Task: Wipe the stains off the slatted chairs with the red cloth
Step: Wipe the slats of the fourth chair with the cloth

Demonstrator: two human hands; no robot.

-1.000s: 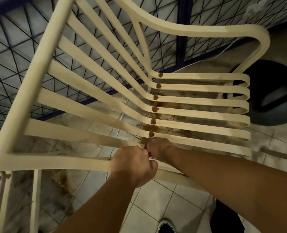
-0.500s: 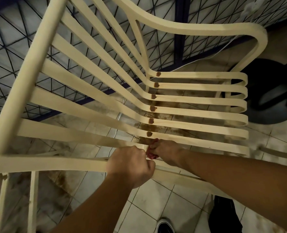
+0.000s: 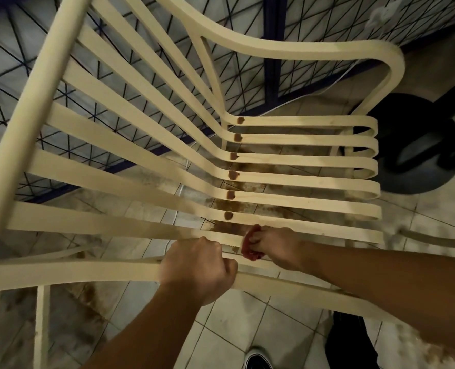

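A cream slatted chair (image 3: 295,161) fills the view from above. Brown stains (image 3: 231,174) dot the bend of several slats, one per slat, in a line running down toward my hands. My left hand (image 3: 199,265) grips the chair's near armrest rail in a fist. My right hand (image 3: 274,246) holds the bunched red cloth (image 3: 250,246) and presses it on the nearest seat slat, just below the lowest visible stain (image 3: 228,215). Most of the cloth is hidden in my fingers.
A blue metal fence (image 3: 270,49) with mesh stands behind the chair. The tiled floor (image 3: 247,328) under the seat is stained brown. A dark round base (image 3: 418,145) lies at the right. Part of another cream chair (image 3: 41,328) shows at the lower left. My shoe (image 3: 257,359) is below.
My right hand with the red cloth has slid rightward along the nearest slat, away from my left hand, so more of the cloth shows. My left hand keeps its grip.
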